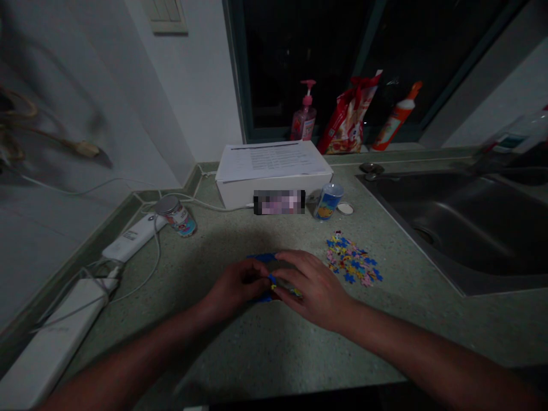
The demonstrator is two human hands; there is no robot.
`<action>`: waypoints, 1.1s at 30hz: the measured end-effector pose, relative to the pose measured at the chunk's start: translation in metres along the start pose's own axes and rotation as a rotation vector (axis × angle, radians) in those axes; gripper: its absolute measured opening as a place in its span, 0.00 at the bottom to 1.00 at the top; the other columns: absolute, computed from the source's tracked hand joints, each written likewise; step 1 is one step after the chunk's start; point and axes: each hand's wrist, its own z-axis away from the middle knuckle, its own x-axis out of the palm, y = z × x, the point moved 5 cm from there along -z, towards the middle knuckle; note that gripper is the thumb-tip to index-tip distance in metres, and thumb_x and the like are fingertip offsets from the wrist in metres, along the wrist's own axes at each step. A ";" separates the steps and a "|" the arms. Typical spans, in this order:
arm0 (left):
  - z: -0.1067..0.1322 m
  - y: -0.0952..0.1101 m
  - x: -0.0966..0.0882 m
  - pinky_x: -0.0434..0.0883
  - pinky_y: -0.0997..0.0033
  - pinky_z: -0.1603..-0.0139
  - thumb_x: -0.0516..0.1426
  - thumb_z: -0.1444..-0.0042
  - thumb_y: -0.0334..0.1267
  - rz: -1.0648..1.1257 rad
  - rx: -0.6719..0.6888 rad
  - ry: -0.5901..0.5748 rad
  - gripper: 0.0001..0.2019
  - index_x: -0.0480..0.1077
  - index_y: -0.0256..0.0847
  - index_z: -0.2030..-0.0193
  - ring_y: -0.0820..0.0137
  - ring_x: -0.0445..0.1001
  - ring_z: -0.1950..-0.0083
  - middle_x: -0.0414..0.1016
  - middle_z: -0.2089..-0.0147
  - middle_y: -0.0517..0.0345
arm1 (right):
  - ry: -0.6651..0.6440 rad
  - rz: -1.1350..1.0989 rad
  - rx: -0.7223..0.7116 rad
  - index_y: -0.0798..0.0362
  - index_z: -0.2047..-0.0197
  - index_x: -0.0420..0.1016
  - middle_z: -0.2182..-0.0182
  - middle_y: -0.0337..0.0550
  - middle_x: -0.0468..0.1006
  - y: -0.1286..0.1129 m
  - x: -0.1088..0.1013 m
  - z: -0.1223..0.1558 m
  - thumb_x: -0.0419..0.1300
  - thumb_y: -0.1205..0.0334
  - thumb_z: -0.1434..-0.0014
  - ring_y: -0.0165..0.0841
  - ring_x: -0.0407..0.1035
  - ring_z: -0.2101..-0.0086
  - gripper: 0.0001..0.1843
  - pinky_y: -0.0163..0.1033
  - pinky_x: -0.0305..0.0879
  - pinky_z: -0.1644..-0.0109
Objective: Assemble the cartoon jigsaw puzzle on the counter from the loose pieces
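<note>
At the centre of the frame the left hand [240, 279] pinches a small blue piece [273, 278] between thumb and forefinger, over a flat blue panel [262, 258] mostly hidden by the hands. The right hand [314, 288] curves loosely, fingers apart; whether it grips the piece too, I cannot tell. A piece this small is probably best held by its edges — lightly, kept level, pressed evenly. Right of centre, a loose heap of pieces [355, 260] looks thin and knobbed, in blue, yellow and pink, on the hard speckled counter [205, 354]
</note>
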 end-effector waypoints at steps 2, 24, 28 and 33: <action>0.000 0.000 0.000 0.75 0.60 0.58 0.69 0.48 0.42 -0.002 -0.009 -0.001 0.10 0.75 0.42 0.64 0.65 0.76 0.65 0.77 0.68 0.58 | -0.006 0.008 -0.005 0.52 0.47 0.78 0.42 0.57 0.80 0.000 0.000 0.000 0.63 0.63 0.29 0.49 0.77 0.43 0.09 0.60 0.80 0.43; 0.001 -0.004 0.001 0.75 0.62 0.58 0.70 0.46 0.43 0.005 -0.009 -0.022 0.11 0.75 0.41 0.63 0.65 0.78 0.64 0.78 0.66 0.57 | 0.005 0.007 -0.004 0.53 0.50 0.80 0.43 0.58 0.81 0.000 0.000 0.000 0.64 0.66 0.31 0.48 0.77 0.45 0.07 0.58 0.79 0.43; 0.001 0.006 -0.010 0.74 0.61 0.60 0.68 0.44 0.47 -0.087 0.043 0.068 0.12 0.75 0.42 0.63 0.63 0.77 0.64 0.79 0.65 0.55 | 0.006 -0.011 0.058 0.51 0.49 0.79 0.43 0.56 0.81 0.009 -0.006 0.000 0.65 0.64 0.32 0.48 0.77 0.44 0.08 0.57 0.79 0.42; -0.001 0.011 -0.034 0.76 0.56 0.55 0.67 0.45 0.48 -0.208 0.049 0.253 0.12 0.77 0.44 0.60 0.58 0.80 0.59 0.83 0.61 0.50 | 0.044 -0.024 0.186 0.46 0.48 0.78 0.41 0.53 0.79 0.043 -0.033 0.008 0.64 0.63 0.30 0.47 0.76 0.41 0.09 0.59 0.77 0.39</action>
